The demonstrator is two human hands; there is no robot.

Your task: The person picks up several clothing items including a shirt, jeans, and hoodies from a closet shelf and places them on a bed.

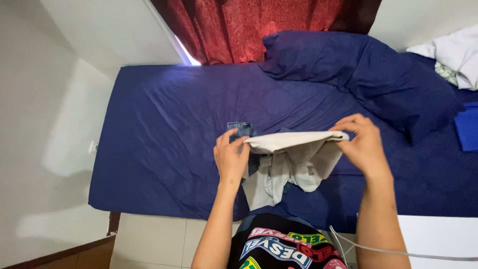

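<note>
Bare forearms, no sleeves, black shirt (281,249) with colourful printed lettering, possibly a T-shirt

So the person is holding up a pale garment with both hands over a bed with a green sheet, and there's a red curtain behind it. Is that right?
Not quite. The sheet on the bed is dark blue, not green, as the head view shows. The rest holds: the left hand and the right hand each grip an end of the pale garment above the bed, and a red curtain hangs behind it.
</note>
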